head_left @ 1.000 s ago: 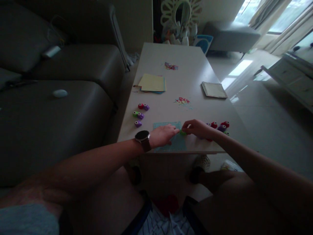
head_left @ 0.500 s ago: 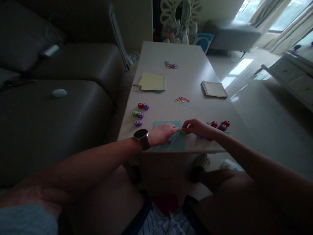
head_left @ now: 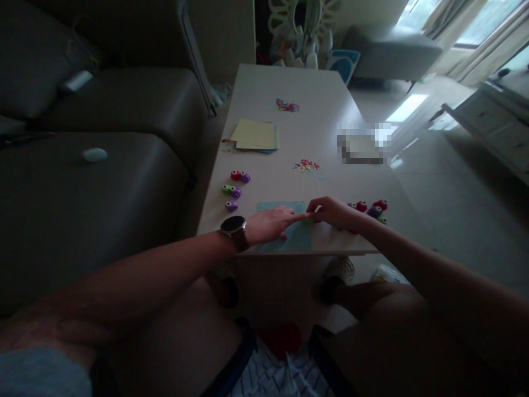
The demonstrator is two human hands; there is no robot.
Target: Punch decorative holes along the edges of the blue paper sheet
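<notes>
A light-blue sheet of paper (head_left: 295, 240) lies near the table's front edge. My left hand (head_left: 270, 223) rests flat on it, its index finger stretched toward a small green craft punch (head_left: 307, 221) at the sheet's right edge. My right hand (head_left: 330, 212) pinches this punch between thumb and fingers, which partly cover it. The left fingertip meets the right fingers there; whether it presses on the punch, I cannot tell. Beside my right hand sits a cluster of red, purple and green punches (head_left: 374, 211), each with an eye-like spot.
Several more punches (head_left: 231, 191) stand along the table's left side. Behind them lies a stack of coloured paper (head_left: 255, 135). Two scatterings of paper bits, a nearer one (head_left: 308, 166) and a farther one (head_left: 287, 105), lie mid-table. A sofa (head_left: 124, 176) flanks the left.
My left index finger has extended right, over to the green punch and the right fingers. My right hand keeps its pinch in nearly the same place. The view has shifted slightly.
</notes>
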